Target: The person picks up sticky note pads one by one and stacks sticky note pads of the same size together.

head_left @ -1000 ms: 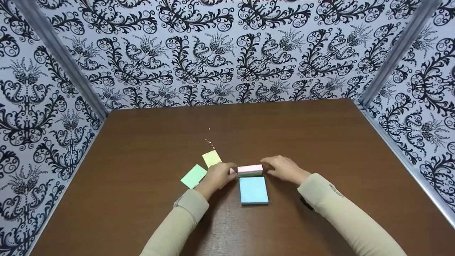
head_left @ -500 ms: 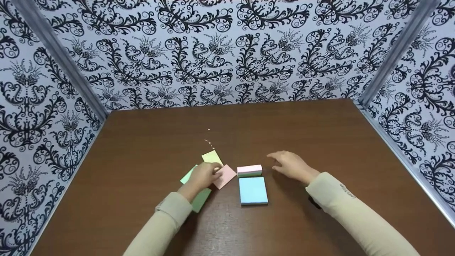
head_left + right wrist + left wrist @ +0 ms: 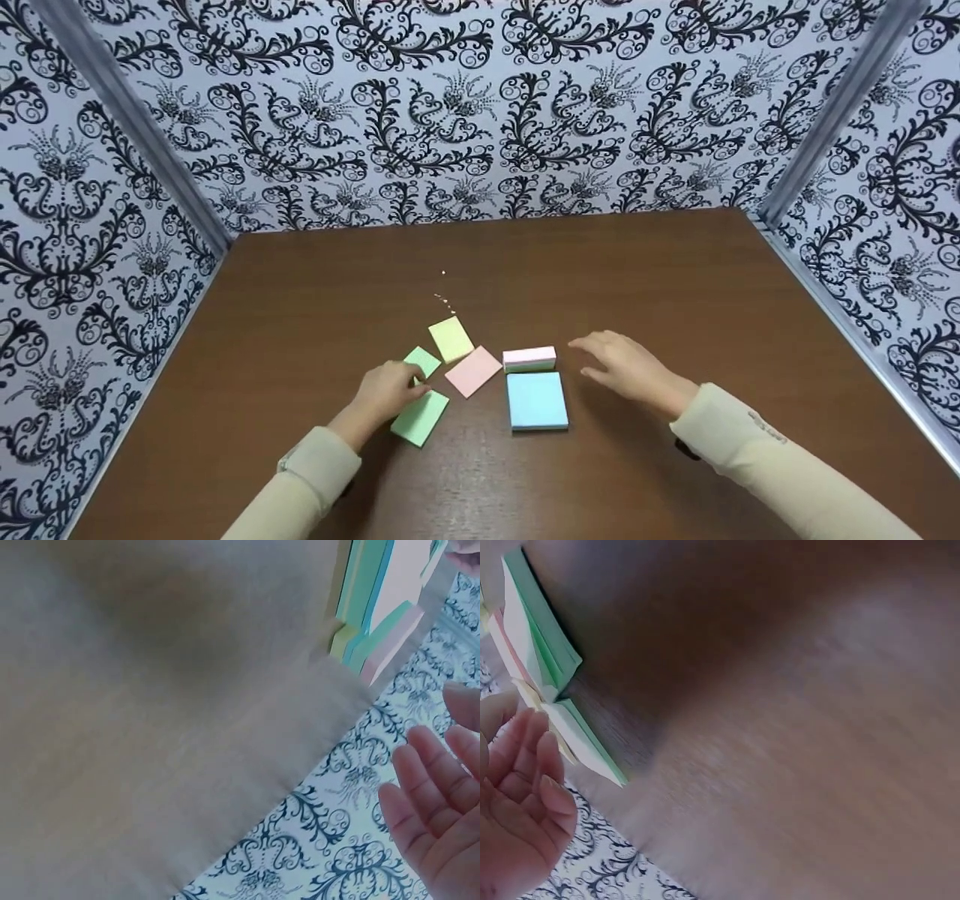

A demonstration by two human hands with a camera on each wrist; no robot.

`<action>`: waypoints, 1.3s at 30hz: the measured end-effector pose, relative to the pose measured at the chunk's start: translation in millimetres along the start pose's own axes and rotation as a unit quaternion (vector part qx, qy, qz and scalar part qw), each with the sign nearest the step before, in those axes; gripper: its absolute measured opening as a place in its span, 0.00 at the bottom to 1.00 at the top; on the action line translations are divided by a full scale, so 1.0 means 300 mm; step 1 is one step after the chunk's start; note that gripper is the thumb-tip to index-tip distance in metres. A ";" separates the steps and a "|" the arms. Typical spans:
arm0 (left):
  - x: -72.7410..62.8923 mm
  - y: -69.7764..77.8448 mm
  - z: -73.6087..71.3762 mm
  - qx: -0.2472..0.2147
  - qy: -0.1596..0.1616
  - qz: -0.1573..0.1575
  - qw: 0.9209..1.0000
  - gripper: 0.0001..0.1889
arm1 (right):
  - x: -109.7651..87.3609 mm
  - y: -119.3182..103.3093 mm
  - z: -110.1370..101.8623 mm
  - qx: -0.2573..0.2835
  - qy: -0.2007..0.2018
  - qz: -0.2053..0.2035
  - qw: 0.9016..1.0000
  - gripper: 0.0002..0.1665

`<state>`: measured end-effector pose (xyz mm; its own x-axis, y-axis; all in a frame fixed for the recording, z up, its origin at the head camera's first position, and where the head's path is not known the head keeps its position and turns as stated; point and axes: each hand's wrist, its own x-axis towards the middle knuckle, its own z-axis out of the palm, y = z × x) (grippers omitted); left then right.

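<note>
My left hand (image 3: 386,391) hovers over two green sticky note pads, its fingers loosely bent. The nearer green pad (image 3: 421,420) shows below the thumb; the farther green pad (image 3: 424,363) is partly hidden by the fingers. In the left wrist view, the fingers of the left hand (image 3: 532,795) hold nothing, and one green pad (image 3: 544,634) has slightly fanned sheets. My right hand (image 3: 622,366) is raised right of a small pink-topped stack of notes (image 3: 529,359), fingers apart and gripping nothing. A larger blue-topped square pad (image 3: 537,401) lies just in front of that stack.
A pink pad (image 3: 474,371) and a yellow pad (image 3: 451,339) lie flat between the green pads and the stack. Small pale scraps (image 3: 445,301) dot the brown table (image 3: 645,277) behind them. Patterned walls (image 3: 480,112) enclose the table's back and sides.
My left hand has moved left from the stack, leaving the pink pad in view beside the yellow one, and now hovers at the green pads. The right hand has drawn back slightly rightward.
</note>
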<state>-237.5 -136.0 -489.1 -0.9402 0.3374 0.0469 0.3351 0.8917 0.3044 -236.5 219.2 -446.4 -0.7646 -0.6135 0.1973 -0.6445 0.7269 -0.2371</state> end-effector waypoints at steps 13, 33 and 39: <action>-0.104 0.079 0.028 0.104 0.008 -0.116 0.988 0.25 | -0.060 -0.048 0.022 0.005 0.016 -0.031 0.999 0.21; -0.145 0.116 0.066 0.121 0.035 -0.086 0.988 0.22 | 0.025 -0.143 0.050 0.016 -0.002 -0.065 0.998 0.18; -0.143 0.131 0.056 0.072 -0.008 -0.099 0.992 0.24 | 0.076 -0.192 0.069 -0.002 0.014 -0.103 0.995 0.16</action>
<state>-183.1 -110.4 -495.3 -0.9878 0.1548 -0.0167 0.1500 0.9746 0.1661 -216.8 157.0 -447.8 -0.6168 -0.7403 0.2675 -0.7868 0.5889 -0.1846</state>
